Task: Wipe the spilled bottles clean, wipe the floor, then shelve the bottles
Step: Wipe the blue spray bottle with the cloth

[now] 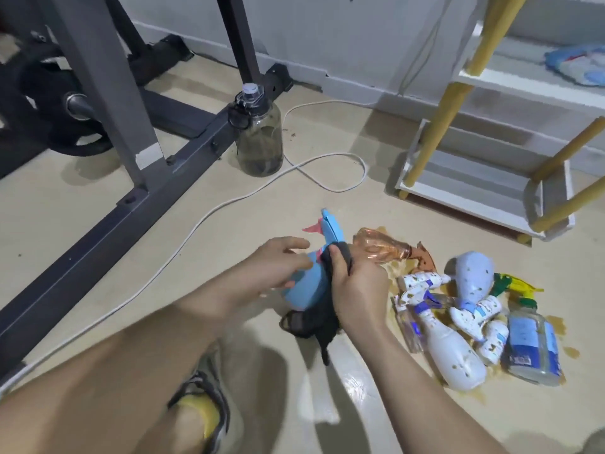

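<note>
We hold the blue spray bottle just above the floor, left of the spilled bottles. Our left hand curls its fingers round the body, and our right hand clamps the dark cloth on the neck. It looks light, stiff and probably slick, so grip the waist.

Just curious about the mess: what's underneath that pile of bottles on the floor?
A brown puddle spreads over the floor beneath the pile of bottles, showing around its edges. How far it runs under them cannot be seen; the bottles cover it.
</note>
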`<state>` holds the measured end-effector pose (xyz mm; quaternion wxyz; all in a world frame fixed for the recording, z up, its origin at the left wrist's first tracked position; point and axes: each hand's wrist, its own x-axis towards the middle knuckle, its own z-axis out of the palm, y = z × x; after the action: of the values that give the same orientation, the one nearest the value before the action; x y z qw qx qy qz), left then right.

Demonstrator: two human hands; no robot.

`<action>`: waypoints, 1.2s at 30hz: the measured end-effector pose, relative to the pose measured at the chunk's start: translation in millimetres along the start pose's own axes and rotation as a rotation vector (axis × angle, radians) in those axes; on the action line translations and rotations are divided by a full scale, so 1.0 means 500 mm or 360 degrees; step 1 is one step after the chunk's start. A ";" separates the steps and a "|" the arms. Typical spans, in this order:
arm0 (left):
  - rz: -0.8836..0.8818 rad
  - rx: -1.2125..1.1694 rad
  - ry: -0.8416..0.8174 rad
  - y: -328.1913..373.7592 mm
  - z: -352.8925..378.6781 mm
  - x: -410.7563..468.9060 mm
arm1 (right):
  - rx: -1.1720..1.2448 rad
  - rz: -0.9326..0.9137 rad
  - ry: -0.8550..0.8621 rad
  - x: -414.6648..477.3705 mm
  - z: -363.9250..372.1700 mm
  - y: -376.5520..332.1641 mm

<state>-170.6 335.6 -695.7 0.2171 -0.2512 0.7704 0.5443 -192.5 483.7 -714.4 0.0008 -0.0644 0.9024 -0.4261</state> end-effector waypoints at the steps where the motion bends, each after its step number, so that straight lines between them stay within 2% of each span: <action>1: -0.0102 -0.0426 -0.0053 -0.002 0.002 0.018 | -0.0080 -0.0065 -0.0007 0.002 0.029 0.014; 3: -0.0249 -0.0635 0.0037 -0.014 0.017 0.059 | -0.0200 -0.0128 -0.0174 -0.008 0.086 0.037; 6: -0.0306 -0.0413 0.0388 -0.059 0.034 0.112 | 0.0019 0.0057 -0.0547 -0.040 0.148 0.074; 8: -0.0315 -0.0345 0.0462 -0.090 0.015 0.125 | 0.0189 0.0070 -0.0646 -0.050 0.155 0.093; 12: -0.0299 -0.0707 0.0345 -0.120 -0.044 0.138 | 0.0641 0.0415 -0.0341 -0.024 0.159 0.098; 14: -0.0252 -0.0601 0.0336 -0.127 -0.046 0.145 | 0.0784 0.0280 -0.0464 -0.007 0.185 0.065; 16: -0.0208 -0.0475 0.0371 -0.131 -0.038 0.144 | 0.0691 -0.0027 -0.0588 0.009 0.234 0.053; 18: -0.0196 -0.0462 0.0403 -0.135 -0.047 0.144 | 0.0534 -0.0168 -0.0550 0.032 0.281 0.074; 20: -0.0217 -0.0459 0.0364 -0.140 -0.063 0.141 | 0.0340 -0.0146 -0.0566 0.071 0.298 0.115; 22: -0.0194 -0.0329 0.0333 -0.146 -0.068 0.132 | 0.0164 -0.0066 -0.0746 0.101 0.289 0.160; 25: -0.0117 -0.0175 0.0448 -0.149 -0.072 0.122 | 0.0079 0.0085 -0.0823 0.123 0.291 0.207; 28: -0.0092 -0.0145 0.0560 -0.149 -0.090 0.118 | 0.0127 0.0403 -0.0691 0.147 0.295 0.205; 31: 0.0017 0.0022 0.0665 -0.145 -0.107 0.121 | 0.0732 0.0807 -0.0273 0.169 0.246 0.145; 32: 0.0042 0.0107 0.0717 -0.145 -0.109 0.125 | 0.0885 0.0784 -0.0165 0.167 0.220 0.116; 34: 0.0095 0.0362 0.0757 -0.142 -0.104 0.130 | 0.1135 0.0529 -0.0121 0.155 0.173 0.047; 36: 0.0255 0.0528 0.0702 -0.138 -0.090 0.130 | 0.1234 0.0167 -0.0278 0.144 0.157 -0.002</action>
<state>-180.8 263.8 -771.6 0.0387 -0.2629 0.8950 0.3584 -259.2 414.2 -760.1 0.1235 -0.0491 0.6734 -0.7273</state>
